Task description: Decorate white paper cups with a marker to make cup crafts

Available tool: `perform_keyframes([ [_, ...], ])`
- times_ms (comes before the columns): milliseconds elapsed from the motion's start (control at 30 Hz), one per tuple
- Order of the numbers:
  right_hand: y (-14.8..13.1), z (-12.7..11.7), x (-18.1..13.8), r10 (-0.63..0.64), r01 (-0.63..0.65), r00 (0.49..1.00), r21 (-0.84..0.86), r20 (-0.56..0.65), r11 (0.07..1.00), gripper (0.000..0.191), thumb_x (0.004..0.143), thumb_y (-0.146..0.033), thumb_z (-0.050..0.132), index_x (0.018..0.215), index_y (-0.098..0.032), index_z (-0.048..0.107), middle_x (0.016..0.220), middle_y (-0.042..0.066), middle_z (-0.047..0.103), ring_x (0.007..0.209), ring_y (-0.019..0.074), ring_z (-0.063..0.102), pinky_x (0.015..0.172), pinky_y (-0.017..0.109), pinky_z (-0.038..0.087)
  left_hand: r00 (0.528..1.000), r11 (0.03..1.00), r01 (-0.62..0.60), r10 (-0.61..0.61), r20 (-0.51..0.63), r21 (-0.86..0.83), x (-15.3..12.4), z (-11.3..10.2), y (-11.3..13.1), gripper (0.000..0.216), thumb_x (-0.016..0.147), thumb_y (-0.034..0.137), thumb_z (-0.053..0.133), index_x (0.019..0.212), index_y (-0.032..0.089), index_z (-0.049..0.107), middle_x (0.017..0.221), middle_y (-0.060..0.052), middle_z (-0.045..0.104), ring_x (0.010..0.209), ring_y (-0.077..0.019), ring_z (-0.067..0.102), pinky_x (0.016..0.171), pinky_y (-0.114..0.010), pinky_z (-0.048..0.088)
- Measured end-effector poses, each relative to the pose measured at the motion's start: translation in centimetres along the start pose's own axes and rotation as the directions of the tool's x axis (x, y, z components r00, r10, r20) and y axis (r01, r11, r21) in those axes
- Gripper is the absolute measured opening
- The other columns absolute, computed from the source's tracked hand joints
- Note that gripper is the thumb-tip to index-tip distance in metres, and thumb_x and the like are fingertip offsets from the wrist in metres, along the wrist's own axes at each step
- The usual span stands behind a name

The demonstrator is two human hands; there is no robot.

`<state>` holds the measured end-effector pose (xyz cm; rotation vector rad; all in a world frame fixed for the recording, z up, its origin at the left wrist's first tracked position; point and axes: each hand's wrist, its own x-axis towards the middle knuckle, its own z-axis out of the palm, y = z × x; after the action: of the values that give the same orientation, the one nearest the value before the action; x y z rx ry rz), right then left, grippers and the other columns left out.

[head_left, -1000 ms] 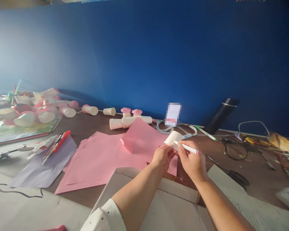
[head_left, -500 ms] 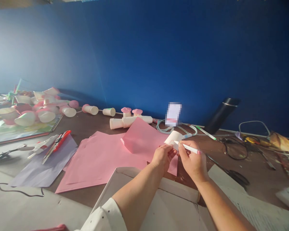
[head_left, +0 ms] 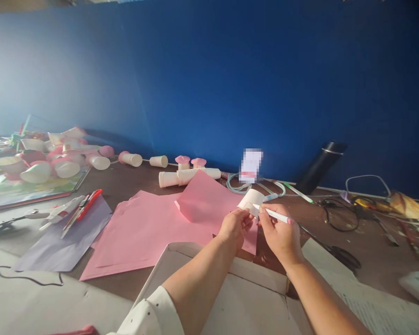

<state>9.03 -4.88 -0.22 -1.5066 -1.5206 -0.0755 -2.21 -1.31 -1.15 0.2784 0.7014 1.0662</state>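
Observation:
My left hand (head_left: pixel 234 228) is closed on a white paper cup (head_left: pixel 250 197), tilted on its side over the pink paper. My right hand (head_left: pixel 279 235) grips a white marker (head_left: pixel 277 216) with a pink end; its tip meets the cup's side near the left fingers. Whether it leaves a mark there is too small to tell. Beneath and left of the hands lie sheets of pink paper (head_left: pixel 143 232), one corner curling up.
A stack of paper cups (head_left: pixel 192 176) lies behind the paper. At left are a red cutter (head_left: pixel 87 207), a glue gun (head_left: pixel 61 211) and several pink-trimmed cups (head_left: pixel 66 166). Scissors (head_left: pixel 345 258) lie right of my arm; a black bottle (head_left: pixel 321 167) leans against the blue wall.
Almost nothing differs. Both hands, the cup and the marker stay in nearly the same place, with only slight finger movement.

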Motion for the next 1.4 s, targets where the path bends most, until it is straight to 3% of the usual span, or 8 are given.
perform_keyframes([
  [167,-0.03,-0.05,-0.03,-0.004,0.003,1.0,0.017,0.002,1.0,0.027,0.086,-0.042,0.054,0.095,-0.018,0.061,0.076,0.008,0.07,0.067,0.0196,0.068,0.059,0.026,0.051,0.999,0.999,0.008,-0.006,0.046,-0.041,-0.19,0.09,0.17,0.004,0.072,0.011,0.062,0.073,0.01,0.058,0.063,-0.004,0.057,0.061,-0.0106,0.057,0.078,-0.027,0.049],
  [500,0.03,-0.13,-0.01,0.02,-0.021,1.0,0.033,0.01,0.999,0.026,0.086,-0.042,0.055,0.095,-0.018,0.061,0.076,0.007,0.07,0.066,0.0193,0.068,0.058,0.026,0.051,0.991,0.999,0.009,-0.002,0.137,-0.05,-0.45,0.1,0.36,0.005,0.075,0.01,0.057,0.071,0.008,0.06,0.059,-0.004,0.056,0.058,-0.011,0.056,0.075,-0.027,0.051],
  [1400,-0.41,-0.84,0.12,0.056,-0.057,0.998,0.082,0.013,0.995,0.026,0.086,-0.043,0.054,0.092,-0.018,0.06,0.06,0.004,0.067,0.054,0.0187,0.066,0.053,0.025,0.049,0.991,0.997,0.014,-0.003,0.133,-0.081,0.26,-0.32,0.23,0.005,0.077,0.01,0.056,0.077,0.006,0.06,0.062,-0.006,0.057,0.063,-0.0124,0.059,0.078,-0.029,0.052],
])
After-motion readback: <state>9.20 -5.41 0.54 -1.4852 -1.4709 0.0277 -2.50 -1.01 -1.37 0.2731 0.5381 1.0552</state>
